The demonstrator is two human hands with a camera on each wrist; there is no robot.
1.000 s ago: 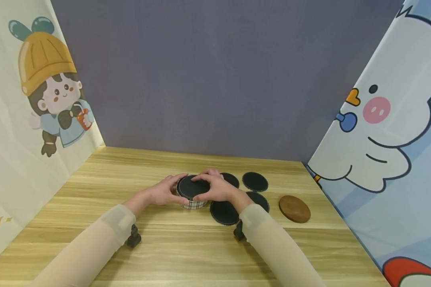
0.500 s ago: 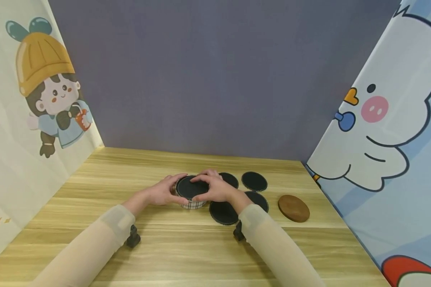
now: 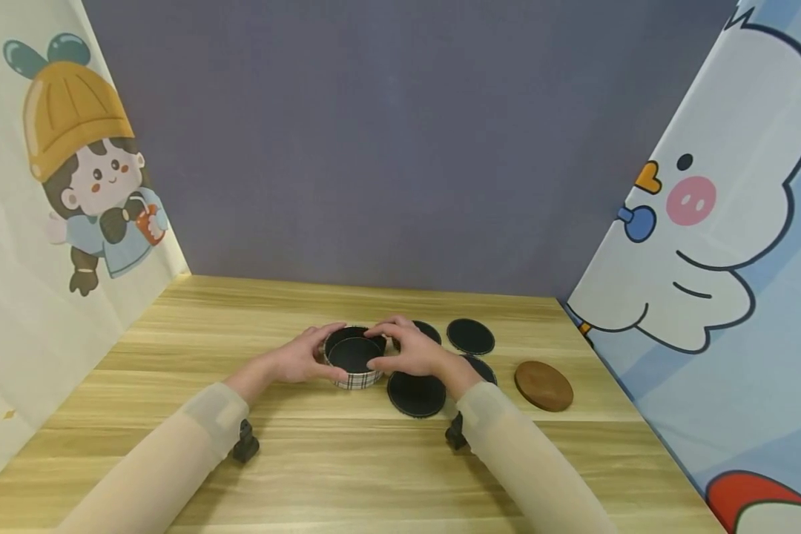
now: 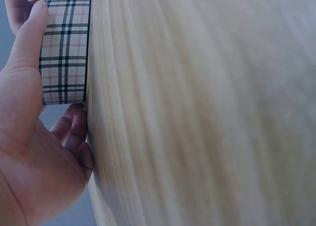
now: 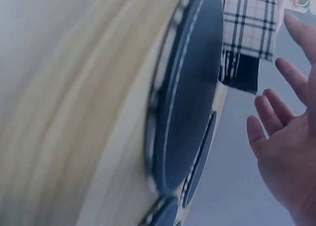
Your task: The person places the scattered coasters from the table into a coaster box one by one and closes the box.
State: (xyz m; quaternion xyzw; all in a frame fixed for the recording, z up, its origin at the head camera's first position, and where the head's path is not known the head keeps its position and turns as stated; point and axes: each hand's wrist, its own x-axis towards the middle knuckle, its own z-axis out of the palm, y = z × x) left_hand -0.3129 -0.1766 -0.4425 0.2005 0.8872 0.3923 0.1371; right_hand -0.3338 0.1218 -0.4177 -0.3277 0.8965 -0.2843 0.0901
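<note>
A round coaster holder [image 3: 359,381] with a cream and black plaid wall stands on the wooden table. Its black inside shows, with a black stitched disc [image 3: 352,356] lying below the rim. My left hand [image 3: 299,360] grips the holder from the left, thumb along the plaid wall [image 4: 64,53] in the left wrist view. On the other side my right hand [image 3: 414,354] hovers with spread fingers, thumb tip overlapping the rim in the head view. The right wrist view shows its fingertips apart from the holder, near a dark notch [image 5: 241,71] in the wall.
Several black round coasters with stitched edges lie right of the holder, among them a near one [image 3: 417,394] and a far one [image 3: 470,337]. A brown wooden disc [image 3: 544,386] lies farther right. A grey panel [image 3: 387,148] rises behind the table [image 3: 347,467].
The black disc, earlier level with the holder's rim under the right fingers, now sits lower inside. My right hand has loosened and shifted slightly right. The left hand keeps its grip.
</note>
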